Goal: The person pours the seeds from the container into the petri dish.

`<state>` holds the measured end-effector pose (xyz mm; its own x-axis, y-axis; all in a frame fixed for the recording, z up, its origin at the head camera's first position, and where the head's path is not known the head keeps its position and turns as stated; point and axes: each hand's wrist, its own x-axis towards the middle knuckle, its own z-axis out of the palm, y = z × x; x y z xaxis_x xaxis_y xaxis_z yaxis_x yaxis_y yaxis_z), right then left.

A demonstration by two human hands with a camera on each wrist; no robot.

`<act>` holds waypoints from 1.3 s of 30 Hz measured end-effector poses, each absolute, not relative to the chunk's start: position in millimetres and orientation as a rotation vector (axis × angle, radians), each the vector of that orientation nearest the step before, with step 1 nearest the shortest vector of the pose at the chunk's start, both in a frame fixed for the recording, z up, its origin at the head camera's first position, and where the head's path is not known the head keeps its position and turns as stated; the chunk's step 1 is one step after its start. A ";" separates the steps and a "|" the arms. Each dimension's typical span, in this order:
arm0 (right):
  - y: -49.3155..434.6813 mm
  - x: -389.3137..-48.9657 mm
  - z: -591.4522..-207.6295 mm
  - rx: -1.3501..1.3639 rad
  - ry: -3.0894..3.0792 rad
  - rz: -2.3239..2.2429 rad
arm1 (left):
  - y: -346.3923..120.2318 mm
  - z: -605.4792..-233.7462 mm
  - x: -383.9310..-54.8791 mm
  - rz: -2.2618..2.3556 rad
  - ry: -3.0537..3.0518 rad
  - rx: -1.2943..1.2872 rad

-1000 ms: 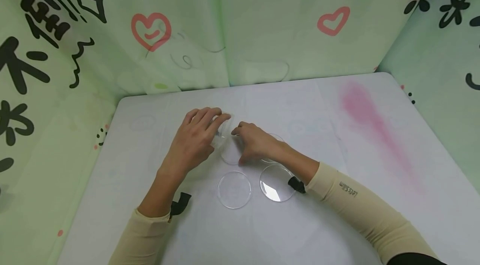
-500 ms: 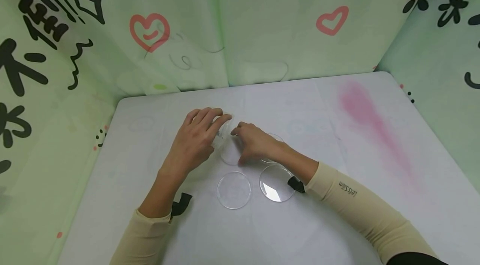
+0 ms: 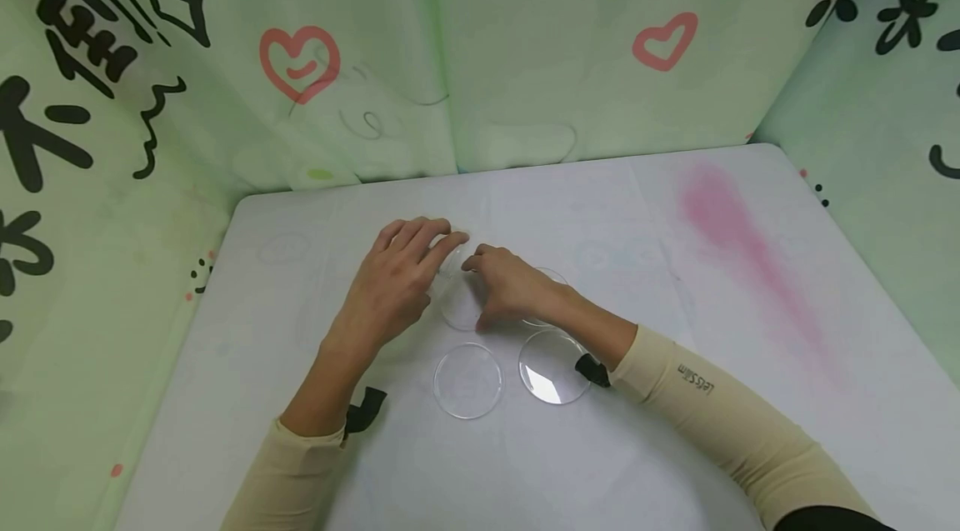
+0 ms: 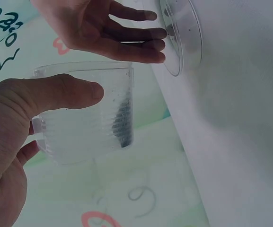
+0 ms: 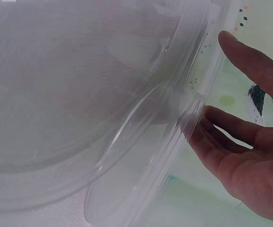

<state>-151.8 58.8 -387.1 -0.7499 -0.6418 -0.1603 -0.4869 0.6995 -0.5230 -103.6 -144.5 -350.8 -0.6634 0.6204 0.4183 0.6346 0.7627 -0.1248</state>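
Stretching past the fingertips, a white table [image 3: 405, 473] ends in a straight edge. The right hand [image 3: 510, 285], fingers extended, touches a clear round dish [image 4: 191, 42]. The left hand [image 3: 390, 285] grips a transparent cup [image 4: 74, 130], axis tipped sideways, mouth toward those fingers; dark grains [image 4: 123, 125] line its lower wall.

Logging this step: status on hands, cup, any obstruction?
Left hand grips tilted clear cup, dark contents inside. Right hand by clear dish, contact unclear. Other dishes nearby; right fingers possibly in the way.
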 end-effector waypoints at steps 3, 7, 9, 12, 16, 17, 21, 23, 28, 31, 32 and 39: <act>58.6 -151.6 -386.2 -0.882 2.572 -0.660 | -144.4 -351.4 -103.7 -0.051 -2.517 -0.952; 58.5 -152.2 -385.8 -0.885 2.571 -0.660 | -143.8 -351.5 -104.2 -0.056 -2.500 -0.953; 58.8 -152.8 -385.9 -0.890 2.577 -0.655 | -143.4 -351.2 -104.6 -0.053 -2.492 -0.954; 59.0 -153.2 -385.2 -0.892 2.578 -0.651 | -142.7 -351.0 -105.0 -0.053 -2.486 -0.960; 59.4 -153.1 -384.2 -0.893 2.574 -0.661 | -142.1 -352.1 -104.9 -0.057 -2.485 -0.966; 59.5 -153.2 -384.6 -0.895 2.573 -0.663 | -141.9 -352.5 -104.7 -0.057 -2.487 -0.969; 59.0 -152.8 -385.8 -0.886 2.575 -0.670 | -140.8 -355.1 -104.1 -0.058 -2.502 -0.984; 58.8 -152.6 -386.6 -0.879 2.577 -0.671 | -140.3 -356.2 -103.5 -0.051 -2.508 -0.987; 58.5 -152.6 -388.1 -0.871 2.580 -0.671 | -139.6 -356.8 -102.6 -0.038 -2.509 -0.978; 58.7 -152.6 -388.4 -0.876 2.581 -0.667 | -139.4 -356.6 -102.3 -0.031 -2.512 -0.977; 58.7 -152.5 -388.2 -0.876 2.580 -0.667 | -139.3 -356.5 -102.3 -0.029 -2.513 -0.978; 59.2 -152.2 -387.5 -0.879 2.578 -0.661 | -139.3 -358.1 -103.0 -0.027 -2.514 -0.976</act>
